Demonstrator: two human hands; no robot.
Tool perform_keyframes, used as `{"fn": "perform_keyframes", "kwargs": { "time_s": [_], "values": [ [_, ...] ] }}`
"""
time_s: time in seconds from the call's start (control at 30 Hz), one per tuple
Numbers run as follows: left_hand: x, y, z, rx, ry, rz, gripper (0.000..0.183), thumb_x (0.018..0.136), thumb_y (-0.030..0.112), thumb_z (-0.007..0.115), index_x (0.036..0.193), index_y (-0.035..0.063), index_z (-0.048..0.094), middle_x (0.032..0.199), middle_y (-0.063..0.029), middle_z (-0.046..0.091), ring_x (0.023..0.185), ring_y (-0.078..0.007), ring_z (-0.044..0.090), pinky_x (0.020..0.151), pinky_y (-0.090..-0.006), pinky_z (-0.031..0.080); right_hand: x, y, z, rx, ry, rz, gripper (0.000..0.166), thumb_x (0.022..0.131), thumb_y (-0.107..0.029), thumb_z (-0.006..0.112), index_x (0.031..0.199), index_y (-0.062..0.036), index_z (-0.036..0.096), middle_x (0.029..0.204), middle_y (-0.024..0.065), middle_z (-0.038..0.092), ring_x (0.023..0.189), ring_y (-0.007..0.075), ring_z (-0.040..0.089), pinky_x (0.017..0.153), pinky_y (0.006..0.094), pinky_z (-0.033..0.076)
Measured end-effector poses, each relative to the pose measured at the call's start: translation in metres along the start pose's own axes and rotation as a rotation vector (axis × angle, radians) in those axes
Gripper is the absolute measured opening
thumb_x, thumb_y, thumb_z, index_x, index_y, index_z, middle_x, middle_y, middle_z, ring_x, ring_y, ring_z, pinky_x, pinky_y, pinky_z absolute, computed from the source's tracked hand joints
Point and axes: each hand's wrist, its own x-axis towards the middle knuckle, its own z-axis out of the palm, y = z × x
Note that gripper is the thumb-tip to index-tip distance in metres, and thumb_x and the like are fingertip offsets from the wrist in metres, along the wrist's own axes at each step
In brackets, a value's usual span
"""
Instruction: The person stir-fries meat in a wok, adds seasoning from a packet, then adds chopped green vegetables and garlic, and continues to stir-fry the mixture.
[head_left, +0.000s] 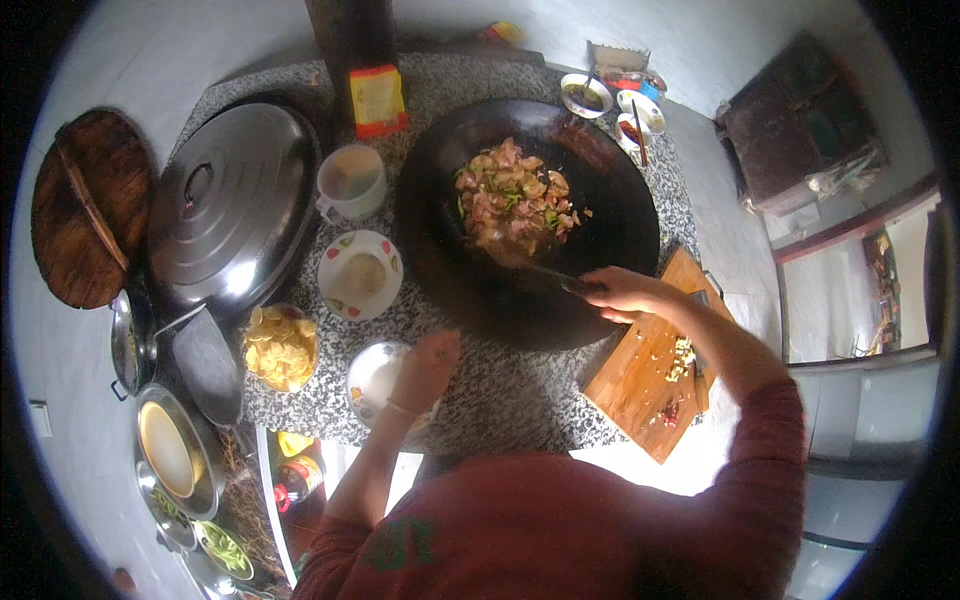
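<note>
My right hand (626, 291) grips the dark handle of a cooking spatula (546, 271), over the near right side of a large black wok (615, 206). The spatula's head meets a heap of sliced meat with green pepper pieces (514, 191) and is partly hidden there. My left hand (431, 364) is above a white bowl (371, 375) with a printed pattern and covers part of it. Its fingers look curled in, with nothing visible in them. Left of the wok are a flowered plate holding pale powder (364, 274) and a bowl of sliced potato (281, 349).
A wooden cutting board (637, 375) bearing chopped bits and a cleaver overhangs the counter at right. Small seasoning bowls (587, 96) sit at the far right. A big metal lid (232, 202), a plastic measuring jug (351, 180) and a yellow-red packet (377, 101) are at left.
</note>
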Motion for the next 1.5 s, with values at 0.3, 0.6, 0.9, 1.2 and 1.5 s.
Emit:
{"fn": "perform_keyframes", "kwargs": {
  "time_s": [0.3, 0.6, 0.9, 1.2, 1.5],
  "values": [
    [-0.001, 0.006, 0.017, 0.041, 0.022, 0.173, 0.026, 0.083, 0.013, 0.054, 0.107, 0.0004, 0.056, 0.102, -0.0180, 0.058, 0.091, -0.0272, 0.059, 0.075, -0.0327, 0.048, 0.055, 0.022, -0.045, 1.323, 0.018, -0.122, 0.017, 0.089, -0.020, 0.050, 0.094, -0.0042, 0.048, 0.066, 0.0089, 0.054, 0.047, 0.0107, 0.050, 0.034, 0.0222, 0.040],
    [-0.011, 0.004, 0.038, 0.012, 0.026, 0.203, 0.027, 0.086, 0.015, 0.054, 0.109, 0.0028, 0.055, 0.099, -0.0130, 0.060, 0.085, -0.0187, 0.060, 0.071, -0.0282, 0.050, -0.014, 0.064, 0.046, 1.221, 0.260, 0.007, 0.019, 0.091, -0.030, 0.044, 0.103, -0.0155, 0.045, 0.064, 0.0011, 0.047, 0.043, 0.0070, 0.040, 0.033, 0.0185, 0.029],
    [-0.016, 0.008, 0.048, -0.008, 0.062, 0.172, 0.025, 0.085, 0.015, 0.055, 0.106, 0.0023, 0.056, 0.092, -0.0125, 0.061, 0.077, -0.0193, 0.061, 0.067, -0.0288, 0.050, -0.091, 0.079, 0.090, 1.088, 0.201, 0.176, 0.053, 0.086, -0.012, 0.055, 0.133, -0.0196, 0.031, 0.065, 0.0033, 0.048, 0.045, 0.0071, 0.039, 0.036, 0.0183, 0.030],
    [-0.022, 0.011, 0.057, 0.044, 0.032, 0.150, 0.026, 0.085, 0.016, 0.055, 0.108, 0.0035, 0.056, 0.094, -0.0139, 0.060, 0.083, -0.0207, 0.060, 0.069, -0.0305, 0.049, 0.036, 0.028, -0.007, 1.235, 0.335, -0.290, 0.017, 0.090, -0.018, 0.045, 0.107, -0.0139, 0.045, 0.065, 0.0020, 0.047, 0.045, 0.0083, 0.040, 0.035, 0.0206, 0.030],
    [-0.021, 0.020, 0.052, 0.223, 0.090, 0.332, 0.026, 0.084, 0.015, 0.055, 0.107, 0.0029, 0.057, 0.094, -0.0136, 0.062, 0.085, -0.0206, 0.060, 0.071, -0.0309, 0.048, -0.034, 0.052, 0.052, 0.660, 0.264, -0.038, 0.031, 0.091, -0.023, 0.044, 0.122, -0.0167, 0.041, 0.061, 0.0009, 0.044, 0.040, 0.0076, 0.038, 0.033, 0.0220, 0.028]
  ]
}}
